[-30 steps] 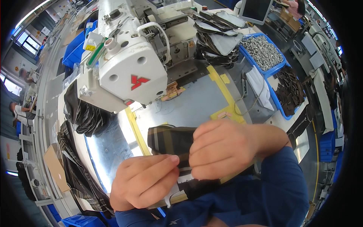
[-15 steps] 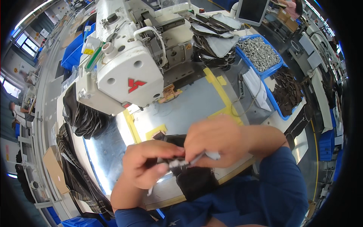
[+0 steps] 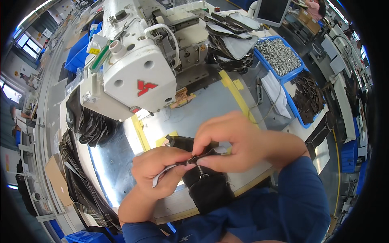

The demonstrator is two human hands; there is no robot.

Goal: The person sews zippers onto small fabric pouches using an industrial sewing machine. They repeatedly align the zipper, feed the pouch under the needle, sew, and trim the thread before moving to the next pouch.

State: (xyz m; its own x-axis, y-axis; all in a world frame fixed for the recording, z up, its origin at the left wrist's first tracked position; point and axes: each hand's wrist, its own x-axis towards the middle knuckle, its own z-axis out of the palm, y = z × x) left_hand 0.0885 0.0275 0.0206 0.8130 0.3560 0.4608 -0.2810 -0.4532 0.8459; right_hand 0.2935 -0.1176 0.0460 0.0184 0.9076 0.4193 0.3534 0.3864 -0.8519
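Both my left hand and my right hand pinch a folded dark fabric piece with a pale backing showing along its edges, their fingertips meeting near its middle. A slim metal piece with a ring hangs below the pinch over a black fabric pouch, which lies at the table's front edge against my body. More dark fabric lies behind my fingers. Just beyond is the grey metal plate with yellow tape, under the head of the white sewing machine.
Fabric stacks flank the machine, with grey-backed pieces at back right. Blue trays hold metal hardware and dark pieces. A white cloth lies beside them; striped fabric lies at left. Co-workers sit farther off.
The striped fabric has given way under my hands to the black pouch and pale-edged piece. My right thumb has come forward under the fold, and the hanging metal piece now shows between my fingers.
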